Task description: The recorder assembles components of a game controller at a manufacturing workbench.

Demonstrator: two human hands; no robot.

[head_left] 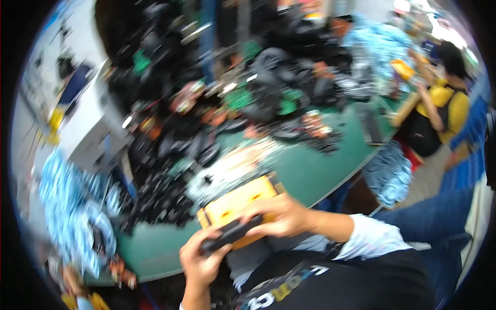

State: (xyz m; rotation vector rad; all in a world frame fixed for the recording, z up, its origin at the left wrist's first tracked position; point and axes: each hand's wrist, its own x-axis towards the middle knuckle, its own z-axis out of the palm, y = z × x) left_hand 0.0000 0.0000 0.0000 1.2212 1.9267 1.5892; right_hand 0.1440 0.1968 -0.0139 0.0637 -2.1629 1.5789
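Observation:
Both of my hands grip a black, elongated plastic-looking part [231, 235], one at each end. My left hand [200, 261] has its thumb and fingers closed round the left end. At the other end my right hand [281, 217] pinches the part between thumb and fingers. Right behind the part, at the near table edge, is a yellow boxy block [240, 200] with small dark spots on its face and dark corners. Blur hides whether the part touches the block, and the part's exact kind cannot be made out.
Small black parts [160, 201] lie heaped on the green table [315, 170], with larger black pieces [268, 62] piled farther back. Light-blue bundles [72, 191] sit at the left, another [388, 173] by the right edge. A co-worker in yellow [454, 111] is at the far right.

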